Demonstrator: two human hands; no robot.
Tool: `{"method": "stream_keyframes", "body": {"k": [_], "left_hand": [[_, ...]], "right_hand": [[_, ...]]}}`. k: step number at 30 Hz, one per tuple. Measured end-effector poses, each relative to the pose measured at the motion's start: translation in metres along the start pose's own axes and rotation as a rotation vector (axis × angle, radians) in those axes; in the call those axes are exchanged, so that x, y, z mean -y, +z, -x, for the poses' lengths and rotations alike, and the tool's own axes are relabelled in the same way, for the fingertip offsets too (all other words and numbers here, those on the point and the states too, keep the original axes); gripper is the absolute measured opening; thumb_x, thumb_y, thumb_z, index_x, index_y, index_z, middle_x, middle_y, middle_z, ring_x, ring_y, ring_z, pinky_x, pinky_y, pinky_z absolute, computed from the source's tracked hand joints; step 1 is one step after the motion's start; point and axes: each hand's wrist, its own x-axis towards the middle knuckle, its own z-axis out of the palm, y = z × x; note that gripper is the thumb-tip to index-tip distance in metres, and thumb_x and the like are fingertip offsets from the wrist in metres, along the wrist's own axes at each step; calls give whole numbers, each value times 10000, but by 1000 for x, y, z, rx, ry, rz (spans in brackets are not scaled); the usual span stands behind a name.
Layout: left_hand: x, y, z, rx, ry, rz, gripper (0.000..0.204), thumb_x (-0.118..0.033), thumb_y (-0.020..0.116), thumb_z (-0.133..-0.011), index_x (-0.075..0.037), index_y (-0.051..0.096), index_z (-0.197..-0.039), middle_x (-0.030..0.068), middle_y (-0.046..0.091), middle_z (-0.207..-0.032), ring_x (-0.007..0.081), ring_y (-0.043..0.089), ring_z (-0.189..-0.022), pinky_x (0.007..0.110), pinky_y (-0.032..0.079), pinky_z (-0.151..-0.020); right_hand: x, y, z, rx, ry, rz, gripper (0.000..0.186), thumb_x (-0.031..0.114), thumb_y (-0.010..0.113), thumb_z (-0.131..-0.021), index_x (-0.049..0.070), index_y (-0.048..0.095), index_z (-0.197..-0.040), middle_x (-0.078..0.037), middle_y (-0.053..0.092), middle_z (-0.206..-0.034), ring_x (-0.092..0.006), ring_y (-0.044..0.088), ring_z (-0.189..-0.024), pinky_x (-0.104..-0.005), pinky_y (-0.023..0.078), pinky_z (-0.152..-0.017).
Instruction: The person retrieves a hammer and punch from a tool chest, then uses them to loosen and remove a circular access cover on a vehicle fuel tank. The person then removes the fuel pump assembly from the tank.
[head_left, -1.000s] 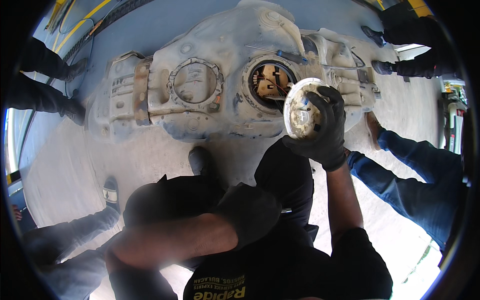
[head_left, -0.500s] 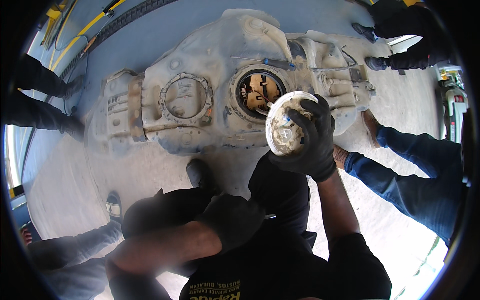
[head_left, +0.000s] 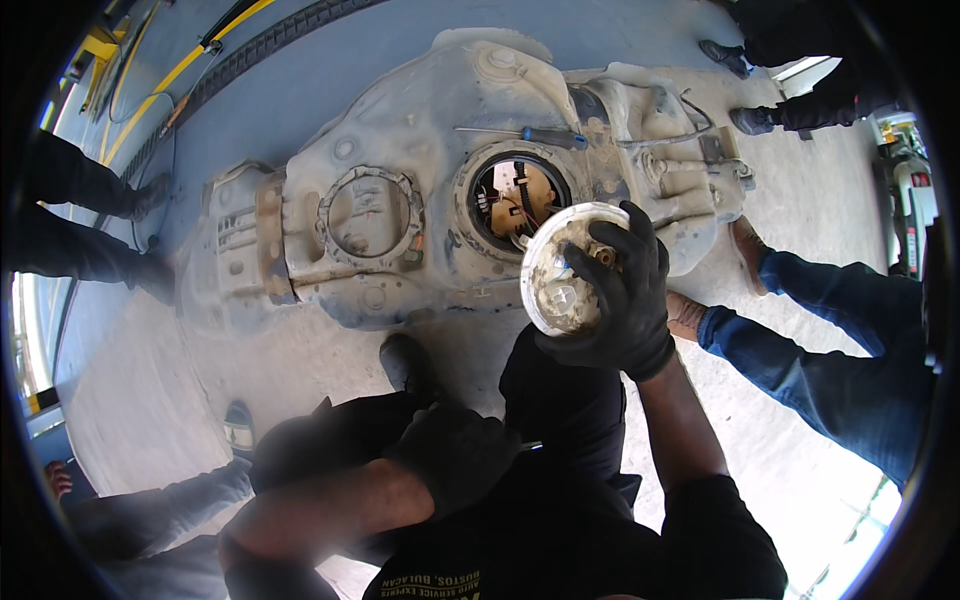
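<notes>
My right hand point(head_left: 628, 310), in a black glove, grips the rim of a dirty white fuel pump cover point(head_left: 566, 285). The cover is tilted up beside the round opening point(head_left: 512, 198) of a dusty fuel tank point(head_left: 410, 110). Wires and a tan part show inside that opening. My left hand point(head_left: 455, 458), also gloved in black, is closed over my lap. A thin shiny metal tip point(head_left: 531, 445) sticks out to its right; the rest of that tool is hidden in the fist.
A blue-handled screwdriver point(head_left: 550, 136) lies on the tank behind the opening. A second, closed ring point(head_left: 370, 215) is on the tank's left part. People's legs stand at the left point(head_left: 95, 205) and at the right point(head_left: 800, 330); a shoe point(head_left: 238, 430) is near left.
The white cover has moved slightly left and nearer to me in my right hand, showing more of the opening. My left hand stays closed over my lap.
</notes>
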Motion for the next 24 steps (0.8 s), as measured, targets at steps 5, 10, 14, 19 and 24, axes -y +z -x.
{"method": "stream_keyframes", "body": {"k": [5, 10, 14, 19, 24], "left_hand": [[6, 9, 1, -20, 13, -20, 204, -215, 590, -955, -72, 718, -887, 122, 709, -784, 311, 732, -690, 451, 589, -624], [10, 5, 0, -42, -85, 64, 72, -127, 641, -832, -60, 655, -854, 160, 679, -754, 361, 712, -662, 455, 592, -597], [19, 13, 2, -101, -29, 88, 97, -111, 651, -820, -45, 638, -890, 146, 683, -751, 344, 719, -672, 453, 595, -593], [12, 1, 1, 8, -114, 117, 103, -128, 640, -844, -35, 682, -860, 150, 688, -766, 340, 727, -727, 458, 604, -648], [12, 9, 6, -88, 9, 3, 155, -159, 637, -871, -36, 731, -878, 151, 683, -751, 313, 724, -693, 425, 599, -631]], "right_hand": [[1, 1, 0, 16, 12, 3, 866, 486, 889, -577, 233, 615, -1359, -113, 511, -1384, -492, 423, -1373, -592, 408, -1008], [1, 0, 2, 22, 27, -5, 870, 469, 890, -573, 237, 609, -1363, -111, 498, -1392, -487, 412, -1382, -595, 401, -1012], [-1, 0, 0, 11, 62, -26, 892, 464, 893, -565, 242, 596, -1376, -110, 486, -1398, -481, 403, -1390, -597, 398, -1015], [-2, 2, -4, 13, 75, -49, 948, 458, 905, -545, 236, 561, -1401, -116, 482, -1402, -475, 401, -1391, -599, 401, -1019], [-3, 1, -8, 11, 69, -80, 990, 408, 930, -494, 214, 547, -1386, -112, 490, -1394, -456, 431, -1361, -613, 415, -1023]]}}
